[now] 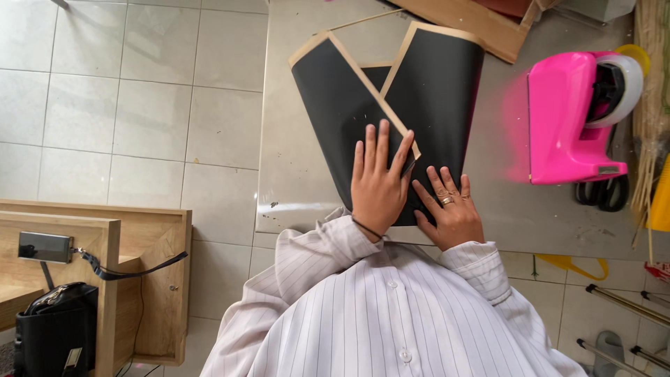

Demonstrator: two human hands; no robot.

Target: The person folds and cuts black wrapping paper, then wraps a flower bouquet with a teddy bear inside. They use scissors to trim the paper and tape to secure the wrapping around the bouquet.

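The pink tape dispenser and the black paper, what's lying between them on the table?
Nothing: in the head view, only bare grey table separates the black paper from the pink tape dispenser.

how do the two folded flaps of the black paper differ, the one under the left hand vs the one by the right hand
The left flap of black paper with a tan edge leans to the upper left and lies on top; the right flap of the same paper leans to the upper right and passes beneath it.

The left hand lies flat on the left flap's inner edge; the right hand, wearing a ring, presses the right flap's lower end.

Both are matte black, tan-bordered, and rest on the grey table.
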